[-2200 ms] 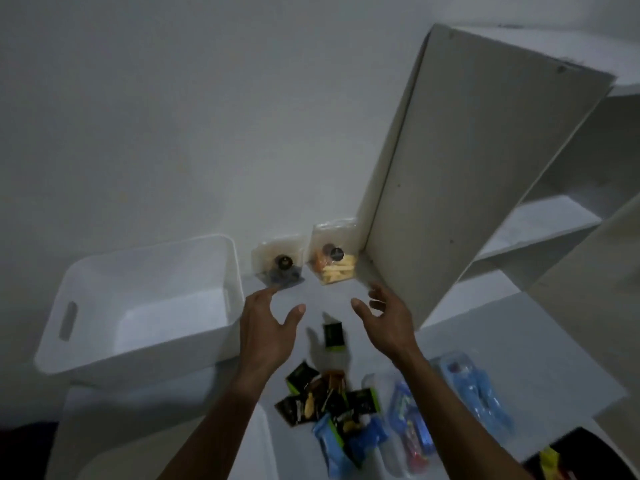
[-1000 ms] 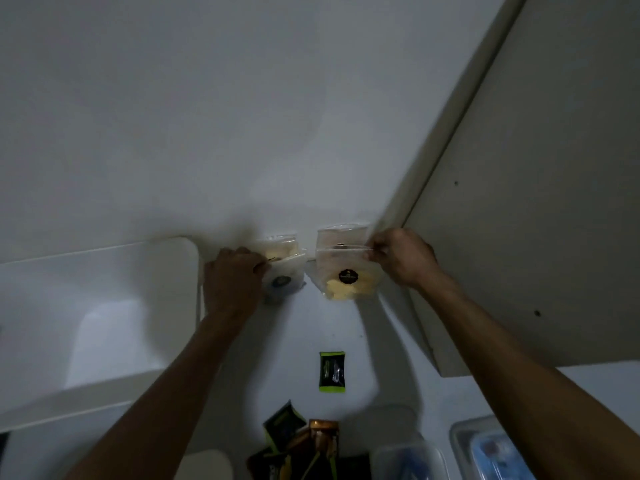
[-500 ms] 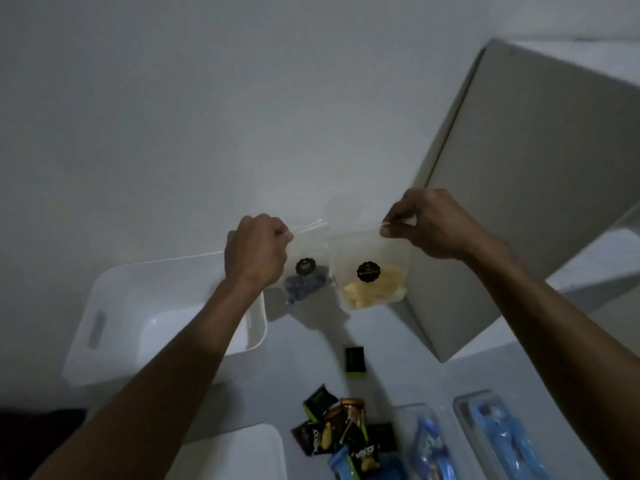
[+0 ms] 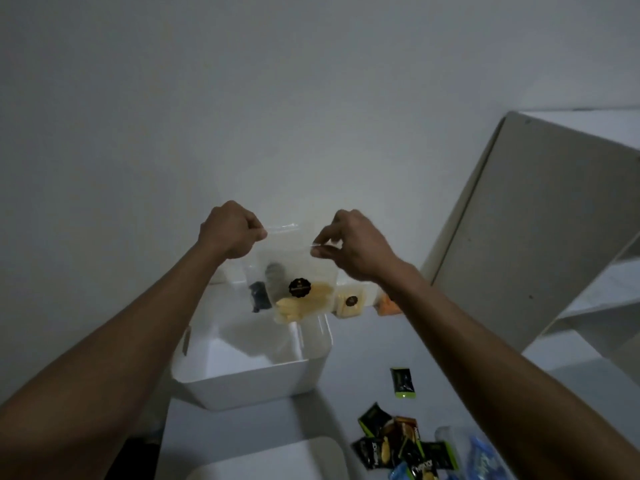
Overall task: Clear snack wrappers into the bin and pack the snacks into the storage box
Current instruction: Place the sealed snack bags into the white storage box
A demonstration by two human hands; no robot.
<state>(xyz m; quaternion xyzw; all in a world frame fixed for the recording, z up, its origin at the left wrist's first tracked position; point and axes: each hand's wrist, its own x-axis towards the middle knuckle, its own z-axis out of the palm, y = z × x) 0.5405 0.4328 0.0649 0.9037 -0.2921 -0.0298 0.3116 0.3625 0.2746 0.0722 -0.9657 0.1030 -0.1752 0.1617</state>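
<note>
Left hand (image 4: 230, 233) and right hand (image 4: 349, 245) each pinch clear snack pouches (image 4: 299, 292) above the empty white plastic storage box (image 4: 249, 382); dark wrappers (image 4: 401, 445) unsorted.

Against a plain grey-white wall (image 4: 277, 98), at far right, a white shelving unit (image 4: 540, 244) with its broad side panel facing inward and open shelves behind. Underneath everything, a pale tabletop (image 4: 249, 431).
</note>
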